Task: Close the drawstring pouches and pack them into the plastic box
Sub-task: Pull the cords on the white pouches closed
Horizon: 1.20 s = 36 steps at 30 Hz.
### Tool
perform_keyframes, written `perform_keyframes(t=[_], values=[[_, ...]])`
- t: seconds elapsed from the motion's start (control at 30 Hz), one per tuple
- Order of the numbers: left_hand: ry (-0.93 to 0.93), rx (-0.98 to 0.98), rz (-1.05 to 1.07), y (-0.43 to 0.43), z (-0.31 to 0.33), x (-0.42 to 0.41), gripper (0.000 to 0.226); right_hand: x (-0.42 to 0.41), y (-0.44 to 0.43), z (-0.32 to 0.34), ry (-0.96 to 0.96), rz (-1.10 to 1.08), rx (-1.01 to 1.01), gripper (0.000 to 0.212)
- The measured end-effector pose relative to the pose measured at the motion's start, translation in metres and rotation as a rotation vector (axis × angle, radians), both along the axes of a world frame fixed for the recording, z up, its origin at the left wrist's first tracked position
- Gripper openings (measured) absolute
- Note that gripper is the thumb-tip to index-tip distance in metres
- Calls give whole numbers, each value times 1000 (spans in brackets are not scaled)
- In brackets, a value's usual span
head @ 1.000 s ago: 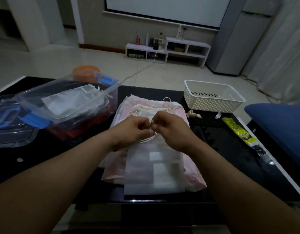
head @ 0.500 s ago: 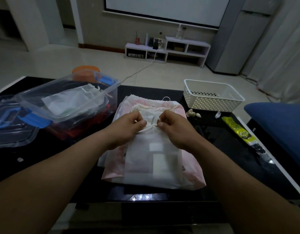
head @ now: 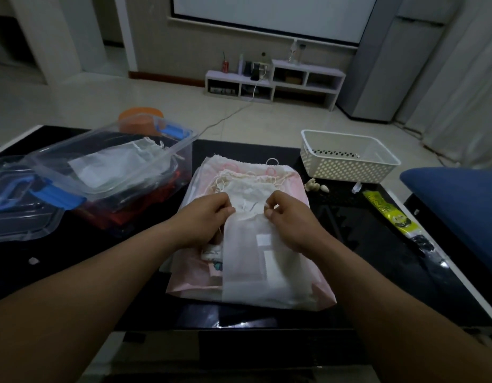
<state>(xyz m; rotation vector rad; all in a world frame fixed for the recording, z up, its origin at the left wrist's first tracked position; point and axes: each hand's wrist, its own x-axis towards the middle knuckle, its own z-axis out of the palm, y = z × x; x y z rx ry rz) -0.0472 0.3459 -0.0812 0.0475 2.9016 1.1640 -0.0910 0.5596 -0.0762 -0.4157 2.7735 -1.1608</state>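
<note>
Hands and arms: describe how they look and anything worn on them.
The left hand and right hand are bare: no glove, ring, watch or bracelet shows. The left forearm and right forearm are bare too, no sleeve in view.

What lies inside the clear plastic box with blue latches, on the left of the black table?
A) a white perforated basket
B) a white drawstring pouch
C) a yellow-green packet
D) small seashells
B: a white drawstring pouch shows through the wall of the clear plastic box with blue latches, while the yellow-green packet, the small seashells and the white perforated basket are on the table's right side.
</note>
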Motion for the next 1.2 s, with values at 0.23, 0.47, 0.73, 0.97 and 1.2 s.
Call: perform_keyframes(t=[0.23, 0.47, 0.73, 0.97, 1.2], values=[[-361, 574, 119, -4, 20, 16, 75, -15, -1, 11, 111, -209, -150, 13], [-120, 551, 190, -17, 40, 42, 15, -8, -26, 24, -212, -163, -351, 24], [479, 508, 569, -108, 96, 51, 4, -12, -129, 78, -219, -44, -617, 22], [642, -43, 750, -176, 77, 52, 41, -51, -258, 103, -10, -26, -376, 22], [-24, -543, 331, -165, 58, 33, 47, -71, -285, 83, 554, 61, 512, 47]])
